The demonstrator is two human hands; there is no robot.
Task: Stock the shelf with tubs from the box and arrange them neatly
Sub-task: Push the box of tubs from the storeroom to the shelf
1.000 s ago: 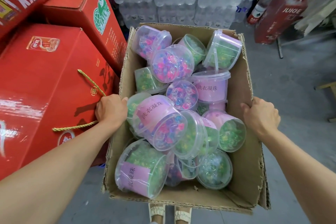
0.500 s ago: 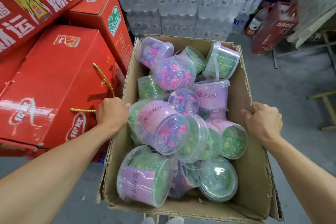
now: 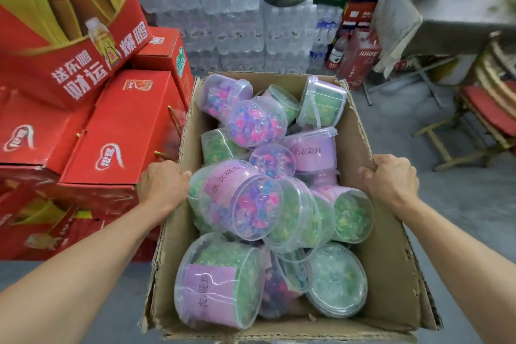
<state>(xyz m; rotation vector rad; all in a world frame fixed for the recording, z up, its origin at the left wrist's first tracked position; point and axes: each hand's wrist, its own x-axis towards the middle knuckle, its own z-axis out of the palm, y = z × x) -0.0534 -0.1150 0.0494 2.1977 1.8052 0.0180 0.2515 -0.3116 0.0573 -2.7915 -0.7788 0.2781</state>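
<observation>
Between 2 outstretched bare arms, an open cardboard box (image 3: 391, 274) is held by its side walls. Its upper edges are torn and ragged, and its brown inner walls look dull and creased. The top of the left wall is gripped by the left hand (image 3: 163, 186), with the fingers curled over the rim into the box. The top of the right wall is gripped in the same way by the right hand (image 3: 391, 181). The box is filled with a loose heap of round clear plastic tubs (image 3: 245, 204), most lying on their sides or tilted. Glossy beads are seen through the walls, green in some tubs and mixed pink, blue and purple in others. Pale purple paper labels with printed characters are wrapped round several tubs, and the lids are clear and ribbed. Just beside the left wall, red cardboard cartons (image 3: 120, 131) with gold cord handles are stacked. Behind the box, shrink-wrapped packs of water bottles (image 3: 231, 22) are piled high. To the right, a red juice carton (image 3: 360, 58) stands on the grey concrete floor, near folded chairs (image 3: 485, 109) with red seats.
</observation>
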